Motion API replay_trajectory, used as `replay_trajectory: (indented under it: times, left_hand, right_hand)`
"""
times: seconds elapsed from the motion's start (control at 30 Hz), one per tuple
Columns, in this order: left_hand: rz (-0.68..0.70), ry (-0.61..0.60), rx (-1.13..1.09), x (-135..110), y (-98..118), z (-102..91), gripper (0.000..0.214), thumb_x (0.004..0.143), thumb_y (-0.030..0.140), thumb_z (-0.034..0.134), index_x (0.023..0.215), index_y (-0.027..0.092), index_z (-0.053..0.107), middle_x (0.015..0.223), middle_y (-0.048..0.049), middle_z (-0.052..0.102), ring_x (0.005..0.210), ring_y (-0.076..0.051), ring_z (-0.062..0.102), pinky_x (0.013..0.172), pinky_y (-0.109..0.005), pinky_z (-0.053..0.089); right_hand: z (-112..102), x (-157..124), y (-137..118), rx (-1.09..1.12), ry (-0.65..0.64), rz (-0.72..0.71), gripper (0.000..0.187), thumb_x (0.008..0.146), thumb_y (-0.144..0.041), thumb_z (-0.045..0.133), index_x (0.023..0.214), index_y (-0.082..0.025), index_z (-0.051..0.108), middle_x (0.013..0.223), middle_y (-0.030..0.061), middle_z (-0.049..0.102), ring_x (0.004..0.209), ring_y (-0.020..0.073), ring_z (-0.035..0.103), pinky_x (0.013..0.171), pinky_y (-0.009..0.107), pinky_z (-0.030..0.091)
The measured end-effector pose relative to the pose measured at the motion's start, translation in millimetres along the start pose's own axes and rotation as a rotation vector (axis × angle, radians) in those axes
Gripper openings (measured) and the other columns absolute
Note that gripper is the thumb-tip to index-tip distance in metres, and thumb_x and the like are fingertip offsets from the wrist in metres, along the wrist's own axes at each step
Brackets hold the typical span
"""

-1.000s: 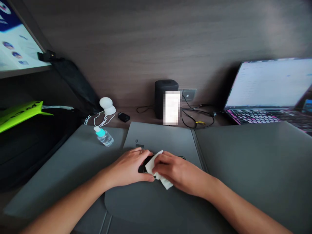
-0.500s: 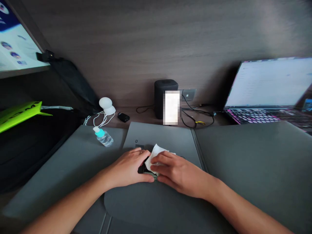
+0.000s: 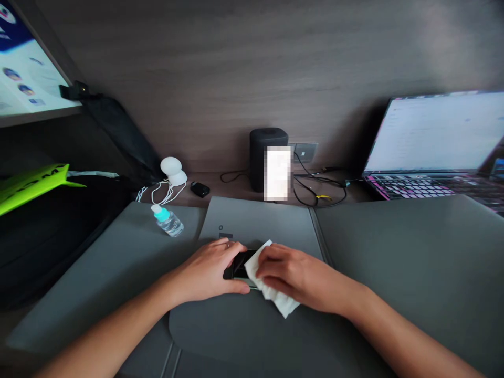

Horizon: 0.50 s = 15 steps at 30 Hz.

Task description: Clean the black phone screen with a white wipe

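A small black flat device point(image 3: 240, 265) lies on the grey mat point(image 3: 394, 262) in front of me. My left hand point(image 3: 210, 271) curls round its left end and holds it down. My right hand point(image 3: 293, 274) presses a white tissue point(image 3: 271, 286) onto the device's right part, fingers closed on the tissue. The tissue's lower corner sticks out below the hand toward me. Most of the device is hidden under both hands.
A small clear bottle with a teal cap point(image 3: 168, 219) lies on the mat to the left. A black speaker point(image 3: 262, 155), cables point(image 3: 315, 191), white earphones point(image 3: 167, 181) and an open laptop point(image 3: 433, 152) stand along the back wall. A black bag point(image 3: 47, 226) sits at left.
My right hand has slid the tissue to the right and toward me over the device, uncovering more of its dark face. The left hand has stayed put.
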<state>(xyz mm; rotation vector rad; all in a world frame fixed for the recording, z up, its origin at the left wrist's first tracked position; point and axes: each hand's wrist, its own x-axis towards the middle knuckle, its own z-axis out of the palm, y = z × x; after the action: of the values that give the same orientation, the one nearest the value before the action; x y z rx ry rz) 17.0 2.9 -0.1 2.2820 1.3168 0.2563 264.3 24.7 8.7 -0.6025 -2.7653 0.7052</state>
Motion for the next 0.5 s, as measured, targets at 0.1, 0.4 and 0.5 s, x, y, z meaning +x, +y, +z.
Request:
replay_trajectory:
  times: [0.1,0.4,0.5]
  left_hand:
    - [0.000,0.009,0.000,0.4,-1.1,0.7,0.060,0.075,0.054,0.072,0.123,0.022,0.057,0.091,-0.0044,0.060,0.090,-0.027,0.058,0.078,-0.037,0.045]
    - [-0.005,-0.003,-0.001,0.5,-1.5,0.5,0.061,0.074,0.053,0.074,0.124,0.022,0.057,0.093,-0.0047,0.061,0.092,-0.028,0.059,0.079,-0.037,0.045]
    - [0.003,0.004,-0.008,0.5,-1.7,0.9,0.061,0.074,0.052,0.074,0.124,0.023,0.056,0.095,-0.0049,0.061,0.091,-0.027,0.059,0.079,-0.037,0.045]
  right_hand:
    - [-1.4,-1.0,1.4,-0.009,0.043,0.043,0.018,0.097,-0.015,0.049,0.101,-0.016,0.066,0.101,0.0084,0.058,0.096,0.0188,0.056,0.089,0.034,0.047]
    - [-5.4,-0.6,-0.3,0.045,-0.011,0.039,0.014,0.094,-0.013,0.053,0.097,-0.016,0.066,0.099,0.0077,0.058,0.095,0.0181,0.057,0.084,0.031,0.048]
    - [-5.8,-0.6,0.8,0.069,-0.043,0.003,0.013,0.094,-0.013,0.054,0.096,-0.016,0.066,0.097,0.0068,0.059,0.093,0.0177,0.057,0.084,0.030,0.047]
